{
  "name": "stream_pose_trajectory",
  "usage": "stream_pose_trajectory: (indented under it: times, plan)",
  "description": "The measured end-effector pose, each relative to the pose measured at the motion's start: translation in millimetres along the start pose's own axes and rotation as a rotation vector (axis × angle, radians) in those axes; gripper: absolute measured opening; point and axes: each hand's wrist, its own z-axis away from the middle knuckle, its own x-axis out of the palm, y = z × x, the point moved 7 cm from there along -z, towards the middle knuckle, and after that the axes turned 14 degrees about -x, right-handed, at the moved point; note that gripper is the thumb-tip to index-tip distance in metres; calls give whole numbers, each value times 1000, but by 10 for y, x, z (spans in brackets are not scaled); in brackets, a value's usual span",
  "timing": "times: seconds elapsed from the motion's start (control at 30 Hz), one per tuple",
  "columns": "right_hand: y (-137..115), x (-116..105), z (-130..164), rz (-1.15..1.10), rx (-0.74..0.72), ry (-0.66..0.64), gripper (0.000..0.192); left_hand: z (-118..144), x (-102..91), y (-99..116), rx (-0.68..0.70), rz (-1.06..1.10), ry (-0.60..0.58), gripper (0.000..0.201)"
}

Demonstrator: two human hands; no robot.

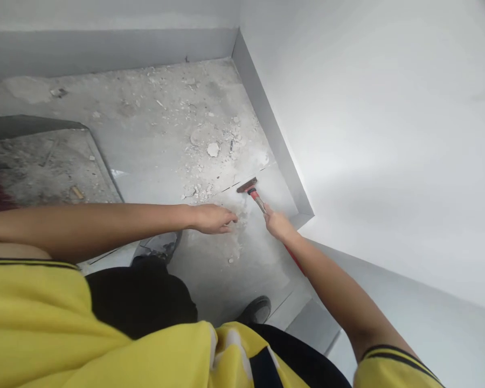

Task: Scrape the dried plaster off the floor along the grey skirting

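The person is crouching over a grey concrete floor (153, 156) in the corner of a room, and both arms are reaching forward. The right hand (278, 223) is closing around the handle of a scraper (254, 193) with a red grip, and it is holding this tool tightly. The dark blade of the scraper is lying against the floor just in front of the hand, close to the grey skirting board (275, 140) which is running along the white wall (388, 134). The left hand (213, 218) is holding nothing; its fingers are stretching out loosely, and the fingertips are touching the dusty floor just beside the scraper, to its left. Pale plaster debris (210, 151) is lying scattered on the floor beyond both hands, with one bigger round chip among the small pieces. On the left, a darker, rougher patch of floor (44, 161) is showing. Below the arms, two dark shoes (255, 311) are standing on the floor, and the person is wearing a yellow shirt (64, 334) with dark trim
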Motion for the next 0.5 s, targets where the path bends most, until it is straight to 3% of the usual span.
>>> stream_pose_trajectory:
  times: [0.1,0.23,0.4,0.5]
  plan:
    - [3,-33,0,-30,22,10,51,4,-9,-75,-91,13,60,39]
    - [-64,-95,-15,-59,5,41,51,7,119,15,23,8,-67,37]
    - [-84,-110,15,-39,30,5,53,-31,-2,-66,-64,68,50,36]
    - [-107,-108,31,-42,25,3,52,-57,20,-9,-4,62,-11,36]
